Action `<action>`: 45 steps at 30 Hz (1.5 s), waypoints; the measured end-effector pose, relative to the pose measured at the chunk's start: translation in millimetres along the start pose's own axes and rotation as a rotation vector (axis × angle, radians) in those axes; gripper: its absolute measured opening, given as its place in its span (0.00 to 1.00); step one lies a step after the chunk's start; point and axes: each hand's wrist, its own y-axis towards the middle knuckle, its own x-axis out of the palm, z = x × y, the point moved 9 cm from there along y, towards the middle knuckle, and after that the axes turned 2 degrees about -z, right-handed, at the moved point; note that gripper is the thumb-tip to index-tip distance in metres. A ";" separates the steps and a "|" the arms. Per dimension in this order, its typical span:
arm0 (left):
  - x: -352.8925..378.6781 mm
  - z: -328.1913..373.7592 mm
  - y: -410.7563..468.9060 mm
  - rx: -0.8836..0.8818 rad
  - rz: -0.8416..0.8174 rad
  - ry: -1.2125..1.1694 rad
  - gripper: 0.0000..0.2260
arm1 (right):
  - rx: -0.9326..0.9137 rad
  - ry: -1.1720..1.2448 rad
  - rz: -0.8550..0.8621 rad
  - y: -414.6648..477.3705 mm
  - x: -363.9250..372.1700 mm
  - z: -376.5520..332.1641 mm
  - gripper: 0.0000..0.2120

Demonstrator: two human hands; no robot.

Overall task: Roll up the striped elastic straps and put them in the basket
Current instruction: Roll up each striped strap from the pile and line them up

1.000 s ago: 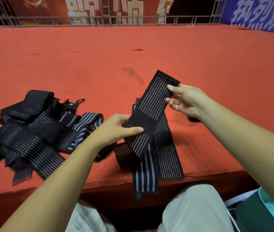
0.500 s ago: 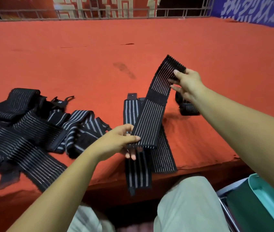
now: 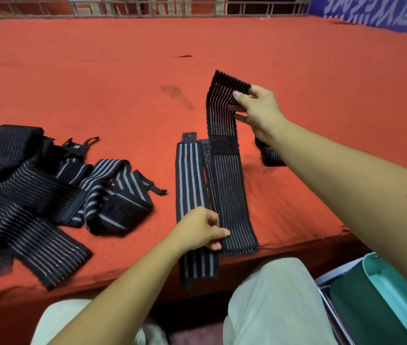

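I hold one long black elastic strap with thin pale stripes (image 3: 227, 185) at both ends, and I place everything else from it. My right hand (image 3: 259, 108) has its far end: the thumb lies on top and the curled fingers close underneath, pinching the fabric so that this end stands up off the red cloth-covered table (image 3: 98, 83). From there the strap slopes down and lies flat, running back to the table's near edge. My left hand (image 3: 200, 230) is at its near end, fingers curled, with the thumb tip and forefinger pinching the strap's left edge.

Touching the strap's left side lies a black strap with broad grey stripes (image 3: 190, 175), parallel to it, passing under my left hand and hanging over the table edge. Well to the left of my strap sits a loose heap of black striped straps (image 3: 35, 195). Just right of it, partly hidden behind my right forearm, is a small rolled black strap (image 3: 269, 155). Right of the strap's near end and below the table edge stands a teal plastic basket (image 3: 396, 290); I cannot see what is in it.
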 end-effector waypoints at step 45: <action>-17.6 -17.2 24.3 0.330 0.165 0.972 0.51 | 0.284 -0.479 0.121 104.5 13.0 168.3 0.15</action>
